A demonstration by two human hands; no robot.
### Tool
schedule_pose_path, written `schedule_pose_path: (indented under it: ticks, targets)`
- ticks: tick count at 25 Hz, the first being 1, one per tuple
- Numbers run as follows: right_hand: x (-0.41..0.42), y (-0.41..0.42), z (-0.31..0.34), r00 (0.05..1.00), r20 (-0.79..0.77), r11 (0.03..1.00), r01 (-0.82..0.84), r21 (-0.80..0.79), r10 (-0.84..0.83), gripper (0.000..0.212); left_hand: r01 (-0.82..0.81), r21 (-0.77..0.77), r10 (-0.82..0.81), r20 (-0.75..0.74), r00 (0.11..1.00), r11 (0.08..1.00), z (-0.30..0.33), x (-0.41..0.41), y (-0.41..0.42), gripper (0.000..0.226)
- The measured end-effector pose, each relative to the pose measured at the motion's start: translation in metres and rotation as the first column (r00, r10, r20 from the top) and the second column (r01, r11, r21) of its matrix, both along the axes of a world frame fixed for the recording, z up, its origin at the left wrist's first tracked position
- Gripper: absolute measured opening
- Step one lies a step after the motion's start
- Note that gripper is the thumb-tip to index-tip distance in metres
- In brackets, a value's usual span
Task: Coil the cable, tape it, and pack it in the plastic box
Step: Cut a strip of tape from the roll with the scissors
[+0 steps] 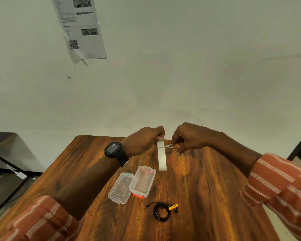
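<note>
The left hand [144, 140] pinches the top end of a white strip of tape [162, 156], which hangs straight down above the counter [207, 188]. The right hand [186, 138] grips small scissors [168, 146], their blades at the strip just below the left fingers. Nearer the person, the clear plastic box [142, 182] sits open, its lid [121, 187] touching its left side. The coiled black cable [161, 212] lies just in front of the box.

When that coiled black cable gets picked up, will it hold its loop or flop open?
The cable is thin and loosely looped with no tape on it yet, so it will probably sag and spring open. One end already trails free. The yellow clip may weigh one side down, so pinch across the loops.
</note>
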State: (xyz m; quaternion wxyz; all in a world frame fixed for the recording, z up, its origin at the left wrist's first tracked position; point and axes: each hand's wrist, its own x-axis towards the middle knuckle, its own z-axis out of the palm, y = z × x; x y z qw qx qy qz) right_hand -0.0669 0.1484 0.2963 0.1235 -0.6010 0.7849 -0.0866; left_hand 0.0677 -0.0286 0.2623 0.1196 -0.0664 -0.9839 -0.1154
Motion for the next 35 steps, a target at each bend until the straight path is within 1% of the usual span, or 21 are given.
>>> schedule_pose_path:
  ticks: [1,3,4,6,9,12,13,15,17,18,19,20,22,24,26,28,29,31,32,33,35]
  targets:
    - [0.000,0.000,0.000,1.000,0.003,1.000,-0.005,-0.015,0.005,0.031,-0.005,0.006,0.005,-0.004,1.000,1.000,0.000,0.000,-0.001,0.004]
    - [0.000,0.002,-0.004,0.994,0.113,1.000,-0.005,-0.027,0.008,0.021,-0.027,0.052,0.028,-0.025,0.999,0.998,0.001,0.002,-0.001,0.002]
    - [0.001,0.003,-0.008,0.981,0.193,1.000,0.002,-0.024,0.002,0.020,-0.043,0.098,0.047,-0.038,0.998,0.994,0.001,0.002,0.000,0.003]
    - [0.007,0.007,-0.020,0.920,0.389,0.997,0.075,-0.032,-0.057,0.029,-0.095,0.227,0.110,-0.054,0.992,0.969,0.002,0.004,0.003,0.005]
    - [0.023,0.012,-0.048,0.687,0.705,0.950,0.306,-0.061,-0.176,0.033,-0.213,0.375,0.252,-0.056,0.966,0.902,-0.004,0.005,0.014,0.010]
    - [0.042,0.017,-0.073,0.355,0.924,0.862,0.503,-0.064,-0.138,0.037,-0.307,0.452,0.391,-0.103,0.915,0.838,-0.014,0.005,0.025,0.009]
    - [0.048,0.017,-0.079,0.238,0.966,0.834,0.550,-0.045,-0.105,0.038,-0.329,0.475,0.432,-0.124,0.893,0.816,-0.017,0.004,0.029,0.006]
    - [0.059,0.017,-0.088,0.083,0.994,0.776,0.631,-0.001,-0.067,0.042,-0.366,0.485,0.495,-0.169,0.852,0.795,-0.024,0.002,0.033,0.002]
    - [0.068,0.014,-0.096,-0.042,0.998,0.705,0.707,0.056,-0.037,0.054,-0.389,0.497,0.532,-0.182,0.827,0.776,-0.026,0.000,0.038,0.003]
    - [0.072,0.012,-0.098,-0.068,0.997,0.665,0.743,0.077,-0.039,0.058,-0.397,0.500,0.540,-0.179,0.822,0.770,-0.025,0.000,0.040,0.004]
    - [0.076,0.010,-0.098,-0.056,0.997,0.624,0.778,0.075,-0.050,0.055,-0.397,0.500,0.540,-0.178,0.823,0.770,-0.025,-0.001,0.041,0.006]
    - [0.079,0.009,-0.099,-0.011,0.998,0.579,0.814,0.047,-0.066,0.049,-0.393,0.492,0.533,-0.180,0.827,0.776,-0.024,-0.002,0.042,0.007]
    - [0.083,0.007,-0.100,0.106,0.990,0.505,0.862,-0.046,-0.090,0.034,-0.377,0.468,0.512,-0.199,0.836,0.799,-0.021,-0.001,0.045,0.006]
    - [0.088,0.006,-0.100,0.213,0.974,0.454,0.877,-0.158,-0.072,0.026,-0.378,0.432,0.509,-0.241,0.826,0.819,-0.020,-0.001,0.049,0.006]
    - [0.093,0.005,-0.100,0.298,0.953,0.391,0.885,-0.253,-0.057,0.018,-0.423,0.425,0.554,-0.254,0.792,0.800,-0.022,-0.002,0.050,0.011]
    - [0.100,0.003,-0.099,0.368,0.927,0.319,0.888,-0.329,-0.067,0.013,-0.484,0.543,0.659,-0.180,0.731,0.686,-0.024,-0.006,0.048,0.014]
    - [0.105,0.000,-0.100,0.390,0.918,0.295,0.888,-0.354,-0.075,0.012,-0.502,0.641,0.714,-0.104,0.692,0.580,-0.026,-0.008,0.047,0.014]
    - [0.115,-0.009,-0.103,0.388,0.919,0.247,0.899,-0.362,-0.064,0.011,-0.491,0.788,0.775,0.030,0.632,0.371,-0.030,-0.011,0.049,0.016]
    - [0.118,-0.012,-0.107,0.372,0.927,0.217,0.910,-0.352,-0.056,0.010,-0.468,0.817,0.776,0.042,0.630,0.336,-0.032,-0.011,0.052,0.014]
    - [0.119,-0.013,-0.110,0.353,0.934,0.188,0.922,-0.337,-0.059,0.009,-0.436,0.826,0.756,0.020,0.654,0.356,-0.035,-0.010,0.054,0.012]
    - [0.117,-0.011,-0.116,0.332,0.939,0.178,0.933,-0.313,-0.088,0.013,-0.374,0.786,0.668,-0.066,0.741,0.493,-0.037,-0.007,0.056,0.009]
